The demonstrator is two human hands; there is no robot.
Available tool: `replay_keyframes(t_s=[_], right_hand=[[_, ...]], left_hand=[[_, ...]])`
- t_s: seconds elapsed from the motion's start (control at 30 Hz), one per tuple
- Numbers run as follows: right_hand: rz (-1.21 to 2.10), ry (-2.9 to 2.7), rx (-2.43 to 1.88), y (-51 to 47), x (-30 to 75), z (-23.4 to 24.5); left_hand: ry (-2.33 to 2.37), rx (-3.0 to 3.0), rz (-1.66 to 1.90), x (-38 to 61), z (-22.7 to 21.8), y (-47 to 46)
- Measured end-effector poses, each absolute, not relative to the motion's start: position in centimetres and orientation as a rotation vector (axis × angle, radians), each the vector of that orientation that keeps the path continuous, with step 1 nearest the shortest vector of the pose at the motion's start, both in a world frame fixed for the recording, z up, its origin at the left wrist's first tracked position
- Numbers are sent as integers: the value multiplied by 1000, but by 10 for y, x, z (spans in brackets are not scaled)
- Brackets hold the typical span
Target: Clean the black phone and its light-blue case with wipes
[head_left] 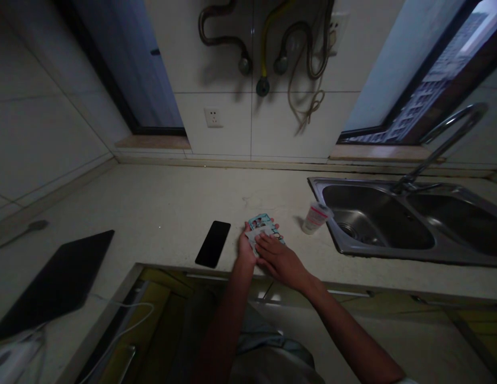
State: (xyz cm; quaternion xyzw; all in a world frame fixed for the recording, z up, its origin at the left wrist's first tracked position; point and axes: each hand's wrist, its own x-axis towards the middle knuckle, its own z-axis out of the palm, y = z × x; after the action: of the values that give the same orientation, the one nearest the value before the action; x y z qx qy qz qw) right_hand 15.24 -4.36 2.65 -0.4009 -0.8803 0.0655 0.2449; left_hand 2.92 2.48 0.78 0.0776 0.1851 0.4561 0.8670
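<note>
Patterned case (pixel 257 221), maybe a phone's, is at centre frame, just over the counter's (pixel 160 197) front edge. My left hand (pixel 245 244) is cupped under it, fingers curled round the far side. My right hand (pixel 281 260) lies over a pale cloth (pixel 258 233) on top, fingers nearly straight; can't tell if they pinch it. Reads as a wiping step; next stroke calls for light pressure, left palm steady. Black phone (pixel 213 244) left of centre; cup (pixel 315 218) right, beside sink (pixel 392 255).
</note>
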Motion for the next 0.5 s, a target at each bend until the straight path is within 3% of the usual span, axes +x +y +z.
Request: replay_keyframes(t_s=[0.5], right_hand=[[109,-2234,-1439,-72,188,-2]], left_hand=[[377,177,969,29,14,24]])
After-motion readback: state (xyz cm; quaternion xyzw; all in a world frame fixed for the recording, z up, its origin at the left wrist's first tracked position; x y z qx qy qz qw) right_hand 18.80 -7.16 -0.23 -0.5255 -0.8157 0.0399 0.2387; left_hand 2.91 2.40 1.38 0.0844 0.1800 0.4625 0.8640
